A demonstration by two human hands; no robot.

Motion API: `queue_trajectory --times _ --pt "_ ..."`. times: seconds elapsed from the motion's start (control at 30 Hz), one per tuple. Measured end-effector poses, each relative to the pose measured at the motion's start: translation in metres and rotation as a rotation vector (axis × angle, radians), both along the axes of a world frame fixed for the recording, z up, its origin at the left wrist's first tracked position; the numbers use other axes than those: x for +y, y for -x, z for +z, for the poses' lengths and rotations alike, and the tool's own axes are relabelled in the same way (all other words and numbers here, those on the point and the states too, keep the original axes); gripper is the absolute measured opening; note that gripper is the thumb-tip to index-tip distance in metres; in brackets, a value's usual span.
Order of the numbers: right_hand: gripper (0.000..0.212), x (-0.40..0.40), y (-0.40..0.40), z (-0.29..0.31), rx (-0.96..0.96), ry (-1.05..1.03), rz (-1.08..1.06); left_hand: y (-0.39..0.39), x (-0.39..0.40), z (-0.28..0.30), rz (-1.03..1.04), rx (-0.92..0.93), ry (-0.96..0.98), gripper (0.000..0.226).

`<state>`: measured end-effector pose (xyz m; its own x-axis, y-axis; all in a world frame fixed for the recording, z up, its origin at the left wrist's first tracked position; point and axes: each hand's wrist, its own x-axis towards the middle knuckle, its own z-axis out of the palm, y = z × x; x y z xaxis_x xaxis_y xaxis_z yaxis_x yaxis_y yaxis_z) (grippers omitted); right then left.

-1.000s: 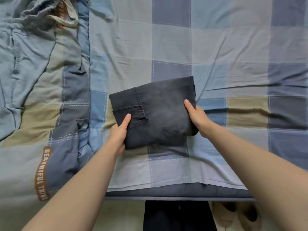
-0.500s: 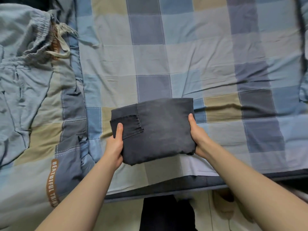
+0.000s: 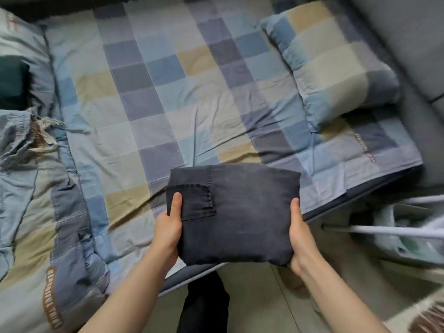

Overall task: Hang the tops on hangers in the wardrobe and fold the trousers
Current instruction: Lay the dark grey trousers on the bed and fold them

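Head view, nearest first: two bare forearms reach forward from the bottom edge; between them one dark-clothed leg (image 3: pixel 204 308) stands on the pale floor (image 3: pixel 336 280). One pair of folded dark trousers (image 3: pixel 236 213), a single back pocket showing on its left part, is held in the air over the near edge of the bed (image 3: pixel 192 277), partly above the floor and partly above the sheet. The left hand (image 3: pixel 168 230) grips the bundle's left side, thumb lying on top across the pocket, the other fingers hidden beneath; the right hand (image 3: pixel 300 233) grips the right side in the same way, thumb on top, fingers under the cloth; both hands are closed round the trousers.

At the right edge, beside the bed, a blurred white frame (image 3: pixel 396 230) shows two pale bars; what it is I cannot tell; a patterned rug corner (image 3: pixel 425 318) sits at the bottom right corner.

On the bed's left side lies one checked quilt (image 3: pixel 36 236) with orange lettering near its near edge, reading roughly "BEAUTIFUL THING", blurred; on it rests one grey-blue garment (image 3: pixel 16 145) with an elastic waistband and a drawstring. The checked sheet (image 3: pixel 156 104) in blue, grey and tan covers the middle; small orange writing near its right edge is too blurred to read.

Farther back, one checked pillow (image 3: pixel 336 61) lies at the far right corner; a dark green item (image 3: pixel 12 82) lies at the far left edge.
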<state>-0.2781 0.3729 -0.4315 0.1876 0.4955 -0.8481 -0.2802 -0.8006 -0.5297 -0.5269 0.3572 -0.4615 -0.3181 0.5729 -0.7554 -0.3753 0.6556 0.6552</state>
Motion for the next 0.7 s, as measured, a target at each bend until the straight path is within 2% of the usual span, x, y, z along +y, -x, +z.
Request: queue_trajectory --times 0.2,0.3,0.47,0.53,0.63,0.7 --pt "0.092 -0.133 -0.094 0.078 -0.024 -0.090 -0.249 -0.102 -0.076 0.064 -0.243 -0.042 -0.037 0.068" --pt "0.086 -0.221 -0.127 0.112 -0.035 -0.068 -0.365 -0.141 -0.124 0.098 -0.418 0.002 -0.049 0.060" --pt "0.077 -0.379 -0.167 0.169 -0.056 -0.053 -0.522 -0.204 -0.209 0.161 -0.736 -0.041 -0.089 0.061" --pt "0.078 -0.436 -0.174 0.186 -0.048 -0.027 -0.629 -0.229 -0.244 0.182 -0.841 -0.057 -0.083 0.057" --pt "0.071 -0.511 -0.181 0.210 -0.032 -0.001 -0.809 -0.266 -0.289 0.208 -1.027 -0.081 -0.068 0.067" --pt "0.072 -0.550 -0.184 0.218 -0.012 0.026 -0.921 -0.289 -0.309 0.221 -1.154 -0.096 -0.067 0.065"
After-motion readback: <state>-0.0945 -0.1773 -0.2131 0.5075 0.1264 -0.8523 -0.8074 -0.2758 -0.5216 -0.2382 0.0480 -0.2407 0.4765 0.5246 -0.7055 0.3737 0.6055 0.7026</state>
